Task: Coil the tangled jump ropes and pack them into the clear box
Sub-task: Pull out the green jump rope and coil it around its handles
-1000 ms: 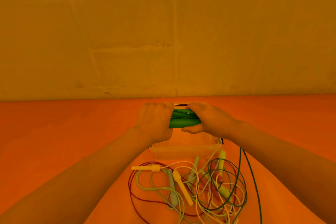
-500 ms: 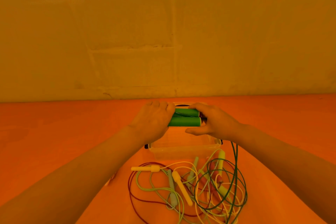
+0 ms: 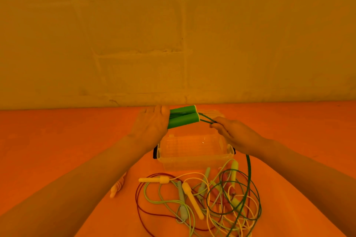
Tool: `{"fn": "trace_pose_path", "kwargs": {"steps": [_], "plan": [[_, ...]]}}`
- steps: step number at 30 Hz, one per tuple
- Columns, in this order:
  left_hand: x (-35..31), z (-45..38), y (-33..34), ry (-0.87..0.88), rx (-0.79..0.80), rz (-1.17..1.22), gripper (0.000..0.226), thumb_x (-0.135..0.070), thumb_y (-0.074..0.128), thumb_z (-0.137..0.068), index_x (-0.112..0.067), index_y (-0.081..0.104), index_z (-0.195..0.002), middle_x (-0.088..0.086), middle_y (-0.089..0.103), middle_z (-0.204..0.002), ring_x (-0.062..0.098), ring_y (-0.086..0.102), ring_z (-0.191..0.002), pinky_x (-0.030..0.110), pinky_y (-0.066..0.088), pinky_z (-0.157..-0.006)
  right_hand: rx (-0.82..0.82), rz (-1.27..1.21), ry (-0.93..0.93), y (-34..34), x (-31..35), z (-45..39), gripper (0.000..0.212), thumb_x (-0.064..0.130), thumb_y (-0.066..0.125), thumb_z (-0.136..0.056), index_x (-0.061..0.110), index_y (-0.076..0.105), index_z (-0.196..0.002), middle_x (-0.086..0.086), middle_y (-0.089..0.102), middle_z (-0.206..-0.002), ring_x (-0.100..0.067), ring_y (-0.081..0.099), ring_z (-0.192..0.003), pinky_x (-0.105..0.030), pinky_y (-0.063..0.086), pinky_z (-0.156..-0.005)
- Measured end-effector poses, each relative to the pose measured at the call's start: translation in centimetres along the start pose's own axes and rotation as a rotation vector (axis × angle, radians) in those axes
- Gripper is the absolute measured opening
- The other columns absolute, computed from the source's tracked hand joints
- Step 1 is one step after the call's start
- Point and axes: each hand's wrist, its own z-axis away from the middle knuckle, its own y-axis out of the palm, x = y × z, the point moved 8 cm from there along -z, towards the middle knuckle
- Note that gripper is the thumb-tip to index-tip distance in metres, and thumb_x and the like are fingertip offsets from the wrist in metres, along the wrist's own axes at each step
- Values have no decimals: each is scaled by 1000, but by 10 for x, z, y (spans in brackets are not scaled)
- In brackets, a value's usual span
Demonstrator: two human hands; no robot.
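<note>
Gripping two green handles (image 3: 183,119) in my left hand (image 3: 152,127) above the empty clear box (image 3: 194,158), my right hand (image 3: 237,134) pinches their cord (image 3: 208,120); the other ropes (image 3: 202,200) lie tangled on the worktop (image 3: 57,150).

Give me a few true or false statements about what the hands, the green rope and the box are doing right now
1. The left hand grips both green handles together. True.
2. The right hand holds a yellow handle. False: it pinches the green cord beside the handles.
3. The clear box already holds a coiled rope. False: it looks empty.
4. Tangled ropes lie on the surface in front of the box. True.
</note>
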Motion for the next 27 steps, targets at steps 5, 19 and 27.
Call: {"fn": "trace_pose_path", "kwargs": {"steps": [5,19,27], "plan": [[-3,-1,2,-31,7,80,28,-31,49,-97,-13,42,-117,7,54,-116,21,55,-98,28,35,-71,10,58,72,13,-12,7,30,27,36,-102,15,57,-120,17,39,-67,3,36,-54,-23,25,-50],[9,-2,8,-215,120,-65,20,-22,44,-98,-10,42,-113,9,57,-115,24,58,-100,31,41,-75,-172,601,-265,14,19,10,25,38,33,-96,18,46,-91,0,56,-56,-17,50,-40,-24,25,-35],[-9,2,0,-71,-57,-301,30,-11,24,-90,-14,52,-99,1,58,-87,16,55,-74,29,40,-67,-333,667,-624,3,48,30,25,17,62,-83,17,49,-105,-2,60,-80,-18,51,-70,-21,26,-53]]}}
